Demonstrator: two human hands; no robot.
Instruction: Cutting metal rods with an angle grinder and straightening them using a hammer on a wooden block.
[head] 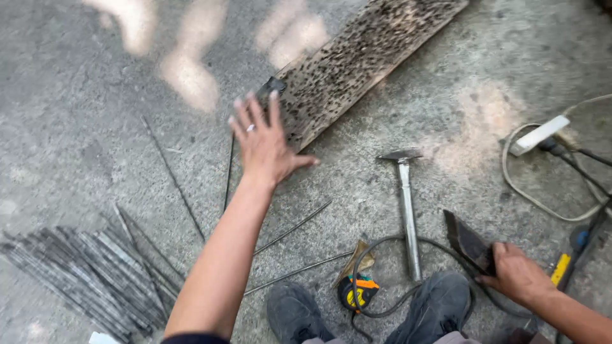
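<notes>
Left hand (264,143) spread flat, reaching toward thin rod (228,171) by spotted plank (357,64), frame centre. Right hand (516,274) lower right, gripping dark metal piece (467,242), steadying it. Hammer (407,210) on concrete floor (76,127) between.

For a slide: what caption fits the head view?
Left hand reaches toward a pitted board; right hand grips a dark tool.

The floor (95,95) is rough grey concrete, mottled and stained, with a paler worn patch (484,121) toward the right. Bright blotches of sunlight (188,76) fall across its upper part, blurred at the edges, while the rest lies in even shade.
</notes>
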